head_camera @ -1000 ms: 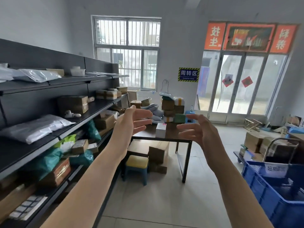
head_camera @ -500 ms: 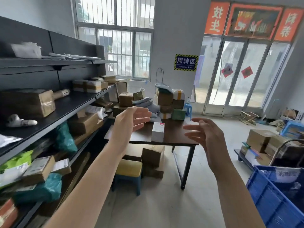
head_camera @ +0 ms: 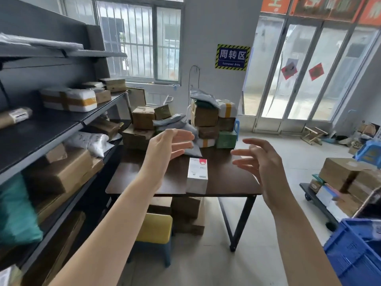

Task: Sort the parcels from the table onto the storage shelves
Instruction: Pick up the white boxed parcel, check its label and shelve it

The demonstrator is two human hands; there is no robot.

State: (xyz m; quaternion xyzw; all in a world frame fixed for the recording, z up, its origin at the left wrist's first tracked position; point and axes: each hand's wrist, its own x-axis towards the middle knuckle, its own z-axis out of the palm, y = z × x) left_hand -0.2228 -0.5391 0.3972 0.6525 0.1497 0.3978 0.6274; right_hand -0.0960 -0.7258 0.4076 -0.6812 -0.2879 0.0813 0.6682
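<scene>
Head view: 2 hands, left hand (head_camera: pixel 165 147) & right hand (head_camera: pixel 261 159), spread, empty, above counter (head_camera: pixel 144 182). White box (head_camera: pixel 197 175) upright at front edge, between them. Parcels stacked at rear. Shelves (head_camera: pixel 41 133) left. Advice: grip box by both sides, keep upright.

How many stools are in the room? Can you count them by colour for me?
Yellow stool: 1
Blue stools: 2 (one mostly hidden behind the table)
Wooden stool: 1
Total: 4
</scene>
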